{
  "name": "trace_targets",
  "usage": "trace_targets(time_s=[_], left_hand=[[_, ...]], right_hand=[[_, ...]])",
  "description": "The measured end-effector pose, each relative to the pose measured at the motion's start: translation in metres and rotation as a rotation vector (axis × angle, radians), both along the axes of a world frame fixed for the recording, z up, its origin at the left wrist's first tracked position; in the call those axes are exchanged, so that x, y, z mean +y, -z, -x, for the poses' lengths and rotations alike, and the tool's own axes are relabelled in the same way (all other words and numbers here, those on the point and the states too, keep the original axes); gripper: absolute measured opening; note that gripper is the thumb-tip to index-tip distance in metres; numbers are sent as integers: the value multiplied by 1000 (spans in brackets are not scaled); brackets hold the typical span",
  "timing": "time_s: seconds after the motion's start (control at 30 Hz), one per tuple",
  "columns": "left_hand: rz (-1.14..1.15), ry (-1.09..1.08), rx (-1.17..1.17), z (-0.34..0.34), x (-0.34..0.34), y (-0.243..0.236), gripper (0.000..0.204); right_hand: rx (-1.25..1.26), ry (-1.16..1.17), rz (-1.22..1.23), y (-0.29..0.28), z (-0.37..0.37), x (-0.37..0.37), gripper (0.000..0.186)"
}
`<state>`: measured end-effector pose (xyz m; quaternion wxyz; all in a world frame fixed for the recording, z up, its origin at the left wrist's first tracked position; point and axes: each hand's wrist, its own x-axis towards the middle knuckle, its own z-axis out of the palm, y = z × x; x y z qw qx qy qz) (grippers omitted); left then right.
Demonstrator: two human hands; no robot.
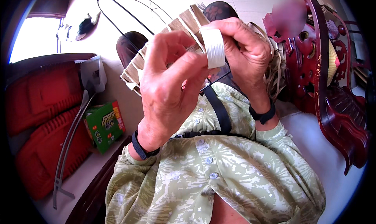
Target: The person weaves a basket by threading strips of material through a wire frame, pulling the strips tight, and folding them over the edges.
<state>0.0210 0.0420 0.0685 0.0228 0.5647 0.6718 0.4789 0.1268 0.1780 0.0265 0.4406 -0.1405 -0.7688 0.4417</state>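
In front of my chest, a flat pale cream strip [214, 49] with fine lengthwise ridges bends in a curve between my hands. My left hand [166, 77] pinches its lower end with thumb and fingers. Gripping the upper end, my right hand [246, 47] has its thumb and forefinger closed on the strip. Behind my fingers, a band of tan and cream woven strips [184, 24] runs slantwise along a black wire frame [129, 12]. My left hand covers part of this weaving. Where the held strip joins the weave, I cannot tell.
A bundle of loose cream strips [276, 71] hangs beside my right hand. Carved dark-red wooden furniture [323, 71] stands at the right. At the left are red ribbed pieces [47, 92], a green box [102, 126] and a curved metal rail [70, 141].
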Motion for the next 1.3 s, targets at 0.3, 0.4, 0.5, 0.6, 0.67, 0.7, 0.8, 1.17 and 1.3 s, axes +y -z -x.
trace_targets(time_s=[0.3, 0.4, 0.5, 0.6, 0.67, 0.7, 0.8, 1.17, 1.3], left_hand=[[-88, 13, 38, 4, 2, 2, 23], [-157, 15, 68, 3, 2, 6, 23], [-214, -26, 137, -3, 0, 9, 23], [-224, -80, 87, -10, -1, 10, 22], [-190, -95, 17, -11, -6, 10, 22], [-212, -119, -54, -13, -6, 13, 22], [-246, -153, -178, -18, -4, 17, 25], [-155, -71, 161, -5, 0, 11, 18], [-13, -71, -134, -18, 1, 5, 12]], right_hand=[[3, -238, 370, -1, -6, -23, 15], [-45, -217, 272, 2, -10, -20, 14], [-116, -221, 161, -2, -16, -17, 15], [-89, -343, 163, -2, -23, -11, 20], [-88, -380, 164, -2, -27, -9, 21], [-93, -375, 228, -2, -28, -11, 21], [-79, -351, 467, 8, -30, -17, 21], [52, -164, 616, 11, -29, -46, 11], [32, -140, 541, 12, -31, -48, 12]])
